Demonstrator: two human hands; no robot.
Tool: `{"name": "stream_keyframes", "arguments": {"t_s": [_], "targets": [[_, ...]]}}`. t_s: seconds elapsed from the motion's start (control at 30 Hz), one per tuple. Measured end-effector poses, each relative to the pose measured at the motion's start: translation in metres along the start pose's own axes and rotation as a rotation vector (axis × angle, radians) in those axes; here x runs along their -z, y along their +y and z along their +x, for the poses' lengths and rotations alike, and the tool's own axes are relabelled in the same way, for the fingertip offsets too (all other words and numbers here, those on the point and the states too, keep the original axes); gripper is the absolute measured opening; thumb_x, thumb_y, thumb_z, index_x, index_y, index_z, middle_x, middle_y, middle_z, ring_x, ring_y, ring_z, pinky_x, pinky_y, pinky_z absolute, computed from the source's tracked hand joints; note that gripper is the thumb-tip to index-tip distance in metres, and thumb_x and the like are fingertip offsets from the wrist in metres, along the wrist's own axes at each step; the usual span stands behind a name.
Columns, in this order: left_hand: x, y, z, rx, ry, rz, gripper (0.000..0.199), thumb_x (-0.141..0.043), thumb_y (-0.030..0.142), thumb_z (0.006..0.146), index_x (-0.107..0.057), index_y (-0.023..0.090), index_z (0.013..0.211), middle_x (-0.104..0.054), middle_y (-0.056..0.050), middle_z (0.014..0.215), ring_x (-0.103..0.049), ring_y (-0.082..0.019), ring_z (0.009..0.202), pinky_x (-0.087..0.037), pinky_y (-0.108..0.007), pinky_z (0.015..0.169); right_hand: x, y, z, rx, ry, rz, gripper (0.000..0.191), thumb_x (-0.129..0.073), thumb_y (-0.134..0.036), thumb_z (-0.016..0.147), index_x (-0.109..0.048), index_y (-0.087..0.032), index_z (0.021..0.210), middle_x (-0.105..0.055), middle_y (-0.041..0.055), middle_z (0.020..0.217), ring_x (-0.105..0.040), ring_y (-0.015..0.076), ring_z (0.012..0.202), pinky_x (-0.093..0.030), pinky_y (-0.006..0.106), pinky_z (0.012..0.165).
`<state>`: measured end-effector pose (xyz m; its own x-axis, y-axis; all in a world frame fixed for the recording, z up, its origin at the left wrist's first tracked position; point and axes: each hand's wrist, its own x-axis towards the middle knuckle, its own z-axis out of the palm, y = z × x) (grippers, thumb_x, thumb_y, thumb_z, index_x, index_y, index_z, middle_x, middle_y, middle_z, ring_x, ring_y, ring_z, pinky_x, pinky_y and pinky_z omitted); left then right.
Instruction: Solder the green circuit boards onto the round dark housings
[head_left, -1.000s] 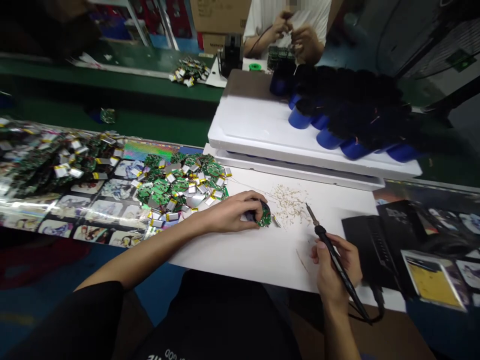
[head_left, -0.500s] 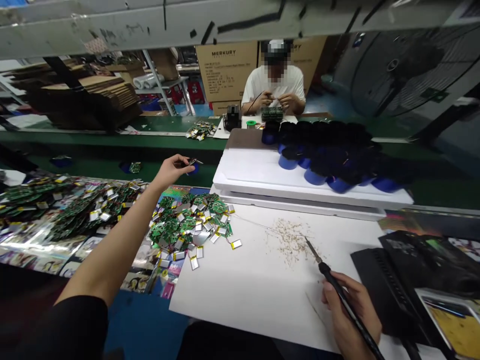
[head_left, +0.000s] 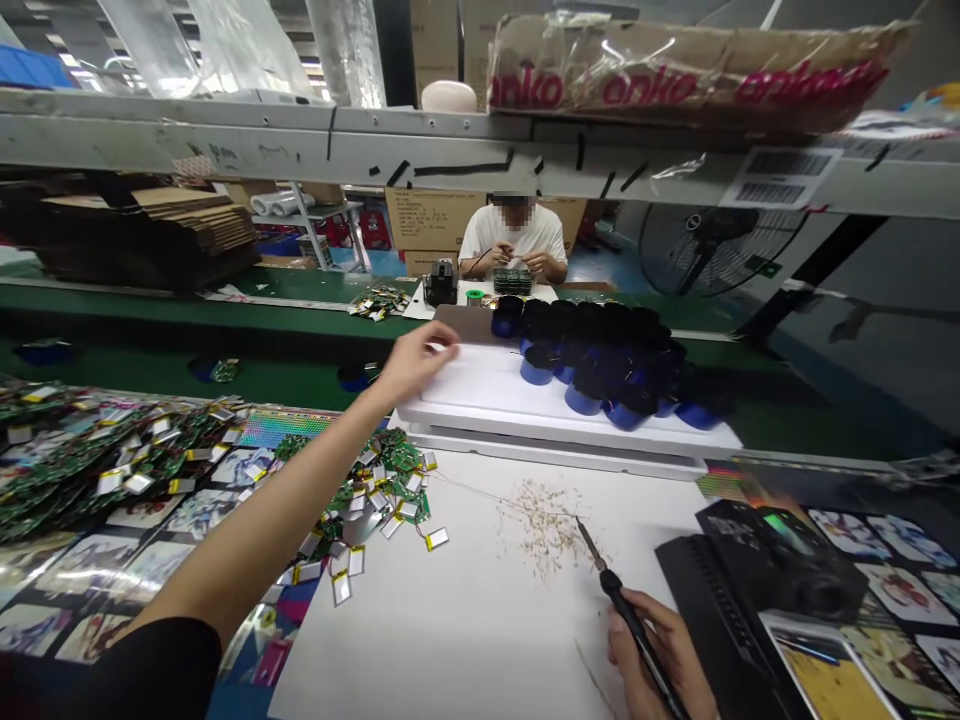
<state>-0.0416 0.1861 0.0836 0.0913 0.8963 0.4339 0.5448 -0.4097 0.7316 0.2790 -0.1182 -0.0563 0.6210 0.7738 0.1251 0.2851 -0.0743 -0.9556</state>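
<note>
My left hand (head_left: 420, 360) is stretched out over the left end of a white foam board (head_left: 480, 400). Its fingers are curved and apart, slightly blurred, with nothing visible between them. On that board stand several blue cup-shaped parts with black tops (head_left: 589, 390). In my right hand (head_left: 656, 650) is a soldering iron (head_left: 634, 620), held like a pen. Its tip points at scattered solder bits (head_left: 544, 525) on the white work sheet (head_left: 450, 620). Left of them lies a heap of green circuit boards with small silver batteries (head_left: 394, 475), partly behind my left forearm.
More circuit boards (head_left: 97, 455) are piled at far left. A green conveyor (head_left: 300, 345) carries blue parts, one (head_left: 356, 377) near my left hand. A black box-shaped device (head_left: 720, 600) sits right. Across the conveyor a person (head_left: 514, 245) works. A shelf beam (head_left: 315, 140) crosses above.
My left hand has moved right from over the conveyor to the foam board; the small part it held no longer shows in it. The view has tilted up. My right hand still holds the iron.
</note>
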Motion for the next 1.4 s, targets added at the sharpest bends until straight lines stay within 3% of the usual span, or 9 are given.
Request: {"name": "stream_keyframes", "arguments": {"t_s": [0.13,0.3,0.47,0.67,0.9,1.0,1.1,1.2,1.4], "targets": [[-0.062,0.052,0.011,-0.251,-0.351,-0.111,0.046,-0.081,0.041,0.086,-0.066,0.019,0.125,-0.068,-0.012,0.136,-0.068,-0.025,0.117,-0.056,-0.037,0.096,0.000,0.000,0.002,0.027,0.007,0.000,0.052,-0.082,-0.070,0.076,-0.076,-0.026,0.105,-0.078,0.0046,0.087,-0.070,0.0222,0.058,-0.060,0.034,0.052],[-0.095,0.069,0.018,-0.269,-0.288,-0.024,0.026,-0.085,0.029,0.083,-0.067,0.017,0.096,-0.067,-0.008,0.106,-0.064,-0.026,0.106,-0.053,-0.042,0.100,0.002,0.002,0.001,0.065,0.021,0.005,0.048,-0.083,-0.064,0.080,-0.076,-0.025,0.106,-0.080,0.0065,0.091,-0.072,0.0221,0.060,-0.059,0.032,0.051],[-0.058,0.069,-0.014,-0.231,-0.221,-0.174,0.029,-0.086,0.026,0.078,-0.063,0.018,0.093,-0.064,-0.007,0.110,-0.063,-0.023,0.109,-0.054,-0.038,0.097,0.009,0.005,0.004,0.144,-0.090,0.021,0.044,-0.083,-0.055,0.083,-0.076,-0.021,0.110,-0.081,0.0084,0.088,-0.071,0.0197,0.060,-0.060,0.032,0.057],[-0.004,0.065,-0.112,-0.166,-0.582,-0.302,0.052,-0.091,0.040,0.082,-0.062,0.023,0.122,-0.065,-0.006,0.122,-0.066,-0.022,0.112,-0.053,-0.037,0.103,0.006,0.002,0.009,0.143,-0.143,0.089,0.035,-0.077,-0.050,0.091,-0.074,-0.020,0.110,-0.078,0.0044,0.081,-0.070,0.0172,0.060,-0.059,0.028,0.054],[-0.045,0.042,-0.228,-0.032,-0.578,-0.032,0.047,-0.085,0.046,0.088,-0.065,0.026,0.125,-0.056,-0.010,0.123,-0.064,-0.028,0.114,-0.059,-0.043,0.101,0.011,-0.003,0.005,0.169,-0.143,-0.001,0.027,-0.074,-0.042,0.094,-0.074,-0.021,0.111,-0.077,0.0029,0.082,-0.077,0.0203,0.075,-0.066,0.036,0.077],[-0.044,0.043,-0.235,-0.047,-0.592,0.036,0.063,-0.085,0.042,0.088,-0.058,0.028,0.142,-0.049,-0.016,0.144,-0.059,-0.034,0.133,-0.054,-0.051,0.114,0.022,-0.005,0.004,0.199,-0.111,-0.041,0.023,-0.073,-0.040,0.095,-0.073,-0.022,0.109,-0.076,0.0022,0.081,-0.076,0.0189,0.071,-0.065,0.034,0.073],[-0.023,0.047,-0.214,-0.141,-0.820,-0.007,0.059,-0.078,0.032,0.093,-0.054,0.034,0.148,-0.036,-0.013,0.170,-0.044,-0.035,0.155,-0.046,-0.051,0.125,0.031,-0.003,0.003,0.221,-0.128,-0.047,0.020,-0.071,-0.039,0.096,-0.073,-0.022,0.106,-0.075,0.0016,0.078,-0.074,0.0178,0.066,-0.063,0.031,0.066],[-0.011,0.045,-0.191,-0.169,-0.987,-0.075,0.046,-0.065,0.025,0.100,-0.057,0.034,0.144,-0.049,-0.006,0.167,-0.054,-0.027,0.150,-0.049,-0.041,0.122,0.033,0.001,0.000,0.219,-0.180,-0.075,0.021,-0.071,-0.039,0.096,-0.073,-0.022,0.109,-0.077,0.0023,0.081,-0.075,0.0188,0.069,-0.065,0.033,0.070],[-0.033,0.041,-0.187,-0.179,-0.802,-0.033,0.044,-0.077,0.048,0.094,-0.068,0.028,0.132,-0.066,-0.010,0.135,-0.066,-0.029,0.127,-0.055,-0.041,0.110,0.031,0.006,0.000,0.213,-0.203,-0.112,0.022,-0.072,-0.039,0.096,-0.073,-0.023,0.112,-0.078,0.0021,0.082,-0.076,0.0195,0.073,-0.065,0.035,0.075]]}}
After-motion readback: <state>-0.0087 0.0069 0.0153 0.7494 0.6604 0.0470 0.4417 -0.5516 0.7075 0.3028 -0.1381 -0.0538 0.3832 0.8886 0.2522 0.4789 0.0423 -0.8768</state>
